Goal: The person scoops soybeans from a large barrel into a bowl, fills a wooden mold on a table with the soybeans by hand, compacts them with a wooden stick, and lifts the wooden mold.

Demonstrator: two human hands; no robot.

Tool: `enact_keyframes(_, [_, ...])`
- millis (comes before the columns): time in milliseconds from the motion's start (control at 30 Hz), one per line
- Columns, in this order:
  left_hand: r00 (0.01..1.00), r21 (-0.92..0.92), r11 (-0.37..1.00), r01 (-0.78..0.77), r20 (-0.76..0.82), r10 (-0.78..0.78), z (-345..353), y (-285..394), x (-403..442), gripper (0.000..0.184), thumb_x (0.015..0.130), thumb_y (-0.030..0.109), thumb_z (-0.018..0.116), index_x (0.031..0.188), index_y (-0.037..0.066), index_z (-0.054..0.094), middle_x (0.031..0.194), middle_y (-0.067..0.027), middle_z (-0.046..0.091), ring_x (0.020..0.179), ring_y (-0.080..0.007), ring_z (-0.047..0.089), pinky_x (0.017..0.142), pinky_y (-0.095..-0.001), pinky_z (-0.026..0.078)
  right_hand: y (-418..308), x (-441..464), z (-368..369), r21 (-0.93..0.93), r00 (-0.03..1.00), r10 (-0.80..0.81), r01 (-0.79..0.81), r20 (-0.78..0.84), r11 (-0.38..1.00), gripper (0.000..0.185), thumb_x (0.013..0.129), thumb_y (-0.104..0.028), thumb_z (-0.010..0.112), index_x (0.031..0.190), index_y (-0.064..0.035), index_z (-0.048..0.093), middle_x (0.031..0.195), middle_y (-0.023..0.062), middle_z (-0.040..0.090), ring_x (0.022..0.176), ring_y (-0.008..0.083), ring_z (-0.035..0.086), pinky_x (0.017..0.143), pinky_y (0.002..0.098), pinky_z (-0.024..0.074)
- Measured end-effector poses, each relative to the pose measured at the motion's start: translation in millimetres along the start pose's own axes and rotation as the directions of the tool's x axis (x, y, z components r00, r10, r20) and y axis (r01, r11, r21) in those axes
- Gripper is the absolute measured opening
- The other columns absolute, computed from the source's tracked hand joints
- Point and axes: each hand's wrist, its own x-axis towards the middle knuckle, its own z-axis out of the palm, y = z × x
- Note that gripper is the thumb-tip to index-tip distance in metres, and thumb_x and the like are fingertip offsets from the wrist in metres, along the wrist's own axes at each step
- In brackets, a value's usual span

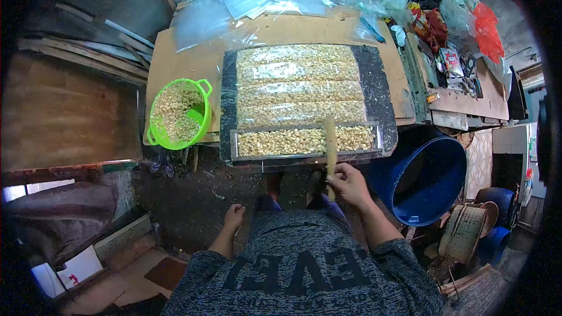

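In my right hand (346,184) is a narrow wooden stick (331,146), held upright across the front edge of a dark board (379,90). My left hand (235,215) hangs below the table's front edge, its fingers curled, with nothing visible in it. A clear frame (234,145) near the board's front edge is filled with pale kernels (281,141). Behind it, several rows of kernels lie under clear plastic (298,90). A green colander (205,120) with more kernels stands at the left of the wooden table (193,58).
Clear plastic sheets (202,23) lie along the table's back. Bags, including a red one (489,32), are heaped at the back right. A large blue barrel (424,181) stands right of my right arm. Planks (88,52) lean at the left.
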Motion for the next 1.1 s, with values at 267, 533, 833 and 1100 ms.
enact_keyframes(267, [0.999,-0.031,0.999,0.04,-0.034,-0.041,25,-34,21,0.04,0.093,0.028,0.063,0.121,-0.001,0.059,0.103,-0.0122,0.067,0.088,-0.0224,0.065,0.076,-0.0359,0.052,2,-16,-36,0.234,0.994,0.105,-0.108,0.027,0.966,0.023,0.091,-0.01,0.069,0.109,0.0007,0.059,0.082,0.0033,0.066,0.07,0.0091,0.061,0.062,0.0253,0.0494])
enact_keyframes(533, [0.999,-0.142,0.989,0.034,-0.03,-0.039,29,-13,10,0.037,0.093,0.028,0.062,0.116,-0.001,0.061,0.096,-0.011,0.066,0.084,-0.0222,0.065,0.069,-0.0339,0.051,5,-6,-14,0.078,0.991,-0.007,-0.004,0.136,0.997,0.026,0.09,-0.012,0.071,0.11,0.0013,0.061,0.086,0.0044,0.066,0.077,0.0119,0.062,0.069,0.0287,0.051])
enact_keyframes(833, [0.999,-0.128,0.992,-0.018,-0.044,0.012,34,-49,25,0.038,0.095,0.032,0.059,0.119,0.002,0.059,0.104,-0.0154,0.068,0.082,-0.0234,0.068,0.066,-0.0369,0.052,38,-4,-58,0.01,0.999,0.011,-0.01,-0.038,1.0,0.024,0.088,-0.011,0.072,0.106,0.0009,0.064,0.079,0.0056,0.067,0.069,0.0132,0.063,0.064,0.0295,0.0516])
enact_keyframes(1100, [0.996,-0.059,0.996,0.074,-0.038,-0.076,44,-18,-7,0.038,0.096,0.033,0.06,0.119,0.003,0.059,0.104,-0.0153,0.068,0.084,-0.0239,0.068,0.069,-0.0381,0.052,19,-13,-65,-0.023,0.996,0.006,-0.004,0.084,1.0,0.03,0.089,-0.013,0.072,0.113,0.0029,0.063,0.084,0.0052,0.066,0.075,0.0122,0.061,0.066,0.0283,0.0508])
